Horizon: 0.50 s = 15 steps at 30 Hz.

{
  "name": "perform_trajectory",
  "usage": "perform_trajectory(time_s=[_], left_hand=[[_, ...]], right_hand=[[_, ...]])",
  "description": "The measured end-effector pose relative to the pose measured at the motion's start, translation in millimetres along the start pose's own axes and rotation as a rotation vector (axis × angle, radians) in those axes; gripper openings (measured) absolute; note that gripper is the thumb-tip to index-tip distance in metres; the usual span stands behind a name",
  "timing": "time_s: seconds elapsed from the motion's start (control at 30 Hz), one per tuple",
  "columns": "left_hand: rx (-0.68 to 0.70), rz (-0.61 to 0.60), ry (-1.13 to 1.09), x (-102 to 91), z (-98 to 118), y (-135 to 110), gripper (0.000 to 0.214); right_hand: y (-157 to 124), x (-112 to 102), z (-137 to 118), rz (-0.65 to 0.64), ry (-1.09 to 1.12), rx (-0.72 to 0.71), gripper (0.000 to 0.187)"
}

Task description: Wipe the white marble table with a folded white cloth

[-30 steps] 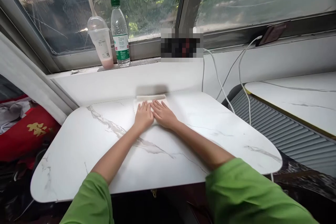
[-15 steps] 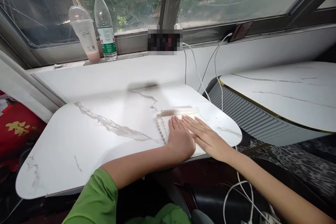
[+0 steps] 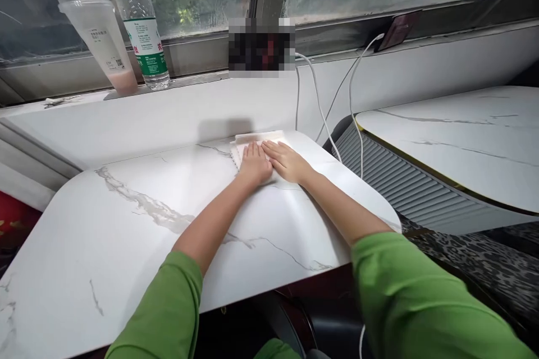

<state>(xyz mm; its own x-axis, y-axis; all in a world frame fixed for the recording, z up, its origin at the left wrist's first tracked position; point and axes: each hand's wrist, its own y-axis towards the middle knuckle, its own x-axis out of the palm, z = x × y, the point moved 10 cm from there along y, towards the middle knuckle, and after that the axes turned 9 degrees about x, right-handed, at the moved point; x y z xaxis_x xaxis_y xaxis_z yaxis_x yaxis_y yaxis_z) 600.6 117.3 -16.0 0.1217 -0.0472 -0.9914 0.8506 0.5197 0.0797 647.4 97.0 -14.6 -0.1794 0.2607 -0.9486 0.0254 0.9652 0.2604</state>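
Note:
A folded white cloth (image 3: pixel 265 136) with a stitched edge lies flat near the far edge of the white marble-patterned table (image 3: pixel 143 258). On its left part rests my left hand (image 3: pixel 255 164), palm down with the fingers stretched forward. Just beside it, my right hand (image 3: pixel 289 161) presses flat on the cloth's right part, fingers straight and pointing up to the left. The hands meet near the thumbs. Much of the cloth is hidden beneath them, and neither hand grips it.
On the window ledge at left stand a plastic cup (image 3: pixel 99 39) with some pink drink and a water bottle (image 3: pixel 147 47). White cables (image 3: pixel 318 92) hang past the table's far right corner. A second marble-patterned table (image 3: pixel 458 129) stands at right.
Both hands have slid the cloth away from the table's near edge, towards the wall and a little left. The arms are now stretched further out. The view has shifted too.

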Motion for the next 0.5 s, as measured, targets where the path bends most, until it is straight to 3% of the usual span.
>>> perform_trajectory(time_s=[0.23, 0.5], left_hand=[[0.012, 0.075, 0.015, -1.2, -43, 41, 0.058], [0.010, 0.075, 0.009, -0.3, -53, 52, 0.059]], right_hand=[[60, 14, 18, -0.011, 0.012, 0.011, 0.059], [74, 13, 23, -0.017, -0.015, 0.004, 0.059]])
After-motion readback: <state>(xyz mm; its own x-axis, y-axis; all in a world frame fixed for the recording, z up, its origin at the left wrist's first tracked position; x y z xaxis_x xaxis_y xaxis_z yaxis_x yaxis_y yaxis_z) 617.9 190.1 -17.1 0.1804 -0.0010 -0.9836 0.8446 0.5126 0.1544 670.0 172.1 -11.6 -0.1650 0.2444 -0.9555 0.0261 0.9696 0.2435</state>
